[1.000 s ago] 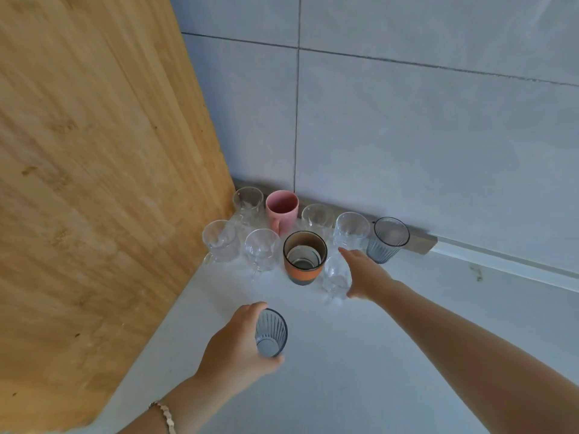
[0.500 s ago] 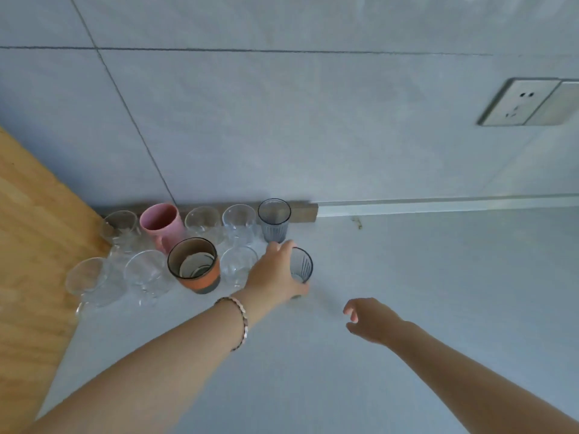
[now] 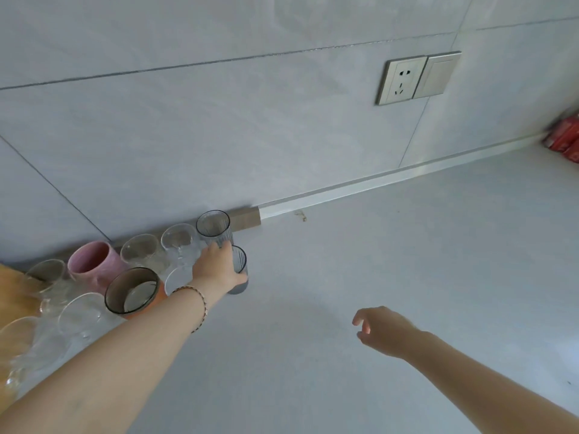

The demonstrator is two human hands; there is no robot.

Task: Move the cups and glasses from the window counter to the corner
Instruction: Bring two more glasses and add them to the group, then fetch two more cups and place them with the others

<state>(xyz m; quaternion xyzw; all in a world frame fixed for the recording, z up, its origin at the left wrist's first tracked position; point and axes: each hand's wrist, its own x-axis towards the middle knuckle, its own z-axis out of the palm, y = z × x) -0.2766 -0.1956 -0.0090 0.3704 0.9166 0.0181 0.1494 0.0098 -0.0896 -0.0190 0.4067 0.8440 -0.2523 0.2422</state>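
Grey ribbed glass — stood on the counter, gripped by the left hand; right hand held apart, loosely open, empty.

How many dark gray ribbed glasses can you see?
2. One dark gray ribbed glass stands by the wall, at the right end of the back row. The other gray glass is in front of it, held by the left hand. More may be hidden.

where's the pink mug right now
In the head view the pink mug sits at the left against the wall, between clear glasses, just behind the brown-rimmed orange cup.
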